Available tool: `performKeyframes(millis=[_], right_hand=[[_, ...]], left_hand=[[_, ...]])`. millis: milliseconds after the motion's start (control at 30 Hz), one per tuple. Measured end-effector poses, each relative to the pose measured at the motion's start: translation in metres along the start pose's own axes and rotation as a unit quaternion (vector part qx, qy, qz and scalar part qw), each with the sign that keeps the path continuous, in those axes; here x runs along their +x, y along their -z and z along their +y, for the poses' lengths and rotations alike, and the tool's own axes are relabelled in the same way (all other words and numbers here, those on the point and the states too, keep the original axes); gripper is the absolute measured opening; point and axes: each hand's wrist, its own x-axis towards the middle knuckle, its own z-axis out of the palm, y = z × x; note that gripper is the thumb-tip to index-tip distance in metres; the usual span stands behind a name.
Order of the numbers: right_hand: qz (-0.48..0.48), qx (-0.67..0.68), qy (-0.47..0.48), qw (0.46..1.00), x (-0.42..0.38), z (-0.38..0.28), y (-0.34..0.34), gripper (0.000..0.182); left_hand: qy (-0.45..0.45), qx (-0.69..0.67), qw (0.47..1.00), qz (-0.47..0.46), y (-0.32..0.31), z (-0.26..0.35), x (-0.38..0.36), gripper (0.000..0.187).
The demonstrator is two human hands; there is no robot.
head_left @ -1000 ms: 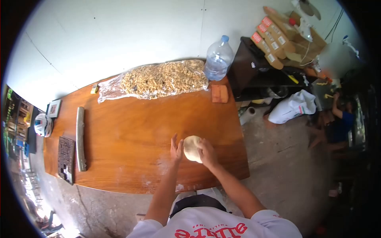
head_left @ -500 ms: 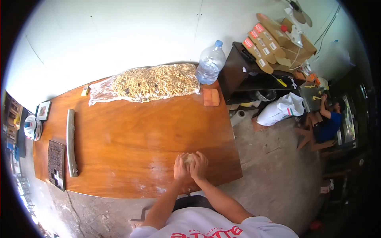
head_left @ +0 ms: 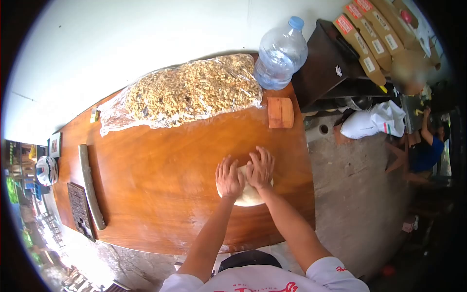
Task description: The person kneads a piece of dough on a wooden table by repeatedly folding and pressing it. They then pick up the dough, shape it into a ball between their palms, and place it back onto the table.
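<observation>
A pale round of dough [head_left: 250, 195] lies on the wooden table [head_left: 160, 185], near its right front part. My left hand [head_left: 229, 178] presses on the dough's left side, palm down, with the fingers spread and pointing away from me. On the upper right of the dough rests my right hand [head_left: 260, 169], its fingers also apart and flat. Neither hand is closed around the dough. The parts of it under both palms are hidden.
A plastic bag of yellowish bits [head_left: 194, 92], a large water bottle [head_left: 281, 53] and a wooden block [head_left: 280, 113] line the back. A long grey roll [head_left: 91, 187] and a dark carved board [head_left: 80, 210] lie left. A person [head_left: 429, 148] sits far right.
Both hands have moved forward and opened from a cupped hold, so more of the dough shows. The view has shifted closer to the table.
</observation>
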Motion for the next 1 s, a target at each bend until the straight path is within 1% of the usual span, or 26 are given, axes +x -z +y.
performKeyframes(millis=[67, 100, 133, 167, 200, 233, 267, 300, 333, 367, 400, 433, 467, 500, 567, 600, 633, 667, 700, 733, 767, 800, 833, 867, 933, 1000], right_hand=[[0.0, 0.01, -0.028, 1.0, 0.015, 0.005, -0.009, 0.03], [0.004, 0.016, -0.043, 0.999, 0.022, 0.005, -0.011, 0.029], [0.013, 0.025, -0.074, 0.997, 0.027, 0.004, -0.011, 0.028], [0.026, 0.03, -0.075, 0.996, 0.03, 0.007, -0.011, 0.028], [-0.068, 0.09, -0.084, 0.99, 0.033, 0.012, -0.01, 0.029], [-0.164, 0.146, -0.089, 0.972, 0.035, 0.018, -0.005, 0.031], [-0.152, 0.144, -0.086, 0.974, 0.028, 0.027, -0.006, 0.031], [-0.166, 0.319, -0.138, 0.923, 0.017, 0.038, -0.01, 0.031], [-0.171, 0.484, -0.175, 0.84, 0.015, 0.045, -0.006, 0.032], [-0.128, 0.387, -0.14, 0.902, 0.01, 0.049, 0.007, 0.032], [-0.086, 0.286, -0.111, 0.948, -0.011, 0.05, 0.02, 0.032], [-0.044, 0.229, -0.096, 0.968, -0.036, 0.054, 0.018, 0.032], [0.001, 0.173, -0.078, 0.982, -0.054, 0.056, 0.013, 0.032], [-0.041, 0.162, -0.064, 0.984, -0.067, 0.046, 0.028, 0.036], [-0.015, 0.154, -0.049, 0.987, -0.101, 0.034, 0.013, 0.049], [-0.04, 0.241, -0.139, 0.96, -0.108, 0.019, 0.019, 0.049], [-0.033, 0.242, -0.129, 0.961, -0.12, 0.005, 0.018, 0.049], [0.003, 0.194, -0.201, 0.96, -0.134, -0.009, 0.015, 0.049], [0.041, 0.146, -0.272, 0.95, -0.142, -0.02, 0.013, 0.049], [0.047, 0.148, -0.27, 0.95, -0.15, -0.026, 0.011, 0.049], [0.028, 0.159, -0.269, 0.95, -0.157, -0.033, 0.01, 0.05], [0.009, 0.168, -0.265, 0.949, -0.159, -0.037, 0.011, 0.05], [0.011, 0.164, -0.261, 0.951, -0.162, -0.038, 0.012, 0.05], [-0.014, 0.18, -0.264, 0.947, -0.162, -0.042, 0.018, 0.05], [-0.042, 0.188, -0.265, 0.945, -0.159, -0.047, 0.033, 0.049], [-0.105, 0.196, -0.215, 0.951, -0.155, -0.05, 0.049, 0.049]], left_hand=[[0.031, 0.005, 0.999, -0.001, -0.006, -0.002, 0.018, 0.042], [0.025, 0.011, 1.0, 0.0, -0.007, -0.002, 0.022, 0.042], [0.029, 0.012, 0.999, -0.004, -0.007, -0.001, 0.028, 0.048], [0.031, 0.012, 0.999, -0.004, -0.006, -0.001, 0.034, 0.053], [0.018, 0.015, 1.0, 0.003, -0.003, 0.002, 0.037, 0.053], [0.011, 0.052, 0.999, 0.001, 0.002, 0.006, 0.036, 0.059], [0.006, 0.087, 0.996, 0.001, 0.005, 0.009, 0.031, 0.066], [-0.006, 0.084, 0.996, 0.011, 0.009, 0.011, 0.023, 0.066], [0.008, 0.122, 0.99, -0.075, 0.012, 0.009, 0.017, 0.069], [0.021, 0.163, 0.974, -0.158, 0.013, 0.003, 0.012, 0.073], [0.011, 0.103, 0.985, -0.137, 0.003, -0.015, -0.007, 0.073], [0.001, 0.044, 0.993, -0.113, -0.002, -0.028, -0.018, 0.073], [0.072, 0.035, 0.984, -0.157, 0.022, -0.008, -0.024, 0.071], [0.144, 0.023, 0.969, -0.198, 0.044, 0.016, -0.032, 0.07], [0.174, 0.064, 0.97, -0.158, 0.047, 0.024, -0.058, 0.062], [0.223, 0.047, 0.958, -0.176, 0.051, 0.024, -0.068, 0.064], [0.27, 0.028, 0.942, -0.197, 0.053, 0.022, -0.081, 0.066], [0.264, 0.026, 0.946, -0.188, 0.041, 0.01, -0.095, 0.066], [0.307, 0.003, 0.935, -0.179, 0.023, -0.01, -0.107, 0.065], [0.352, -0.019, 0.92, -0.173, 0.017, -0.023, -0.119, 0.064], [0.349, -0.021, 0.921, -0.17, 0.023, -0.025, -0.129, 0.064], [0.416, -0.175, 0.871, -0.194, 0.027, -0.026, -0.136, 0.061], [0.473, -0.324, 0.791, -0.215, 0.029, -0.025, -0.146, 0.059], [0.43, -0.322, 0.819, -0.199, 0.063, 0.0, -0.151, 0.054], [0.437, -0.358, 0.799, -0.206, 0.067, -0.006, -0.167, 0.053], [0.445, -0.393, 0.776, -0.213, 0.067, -0.016, -0.178, 0.053]])
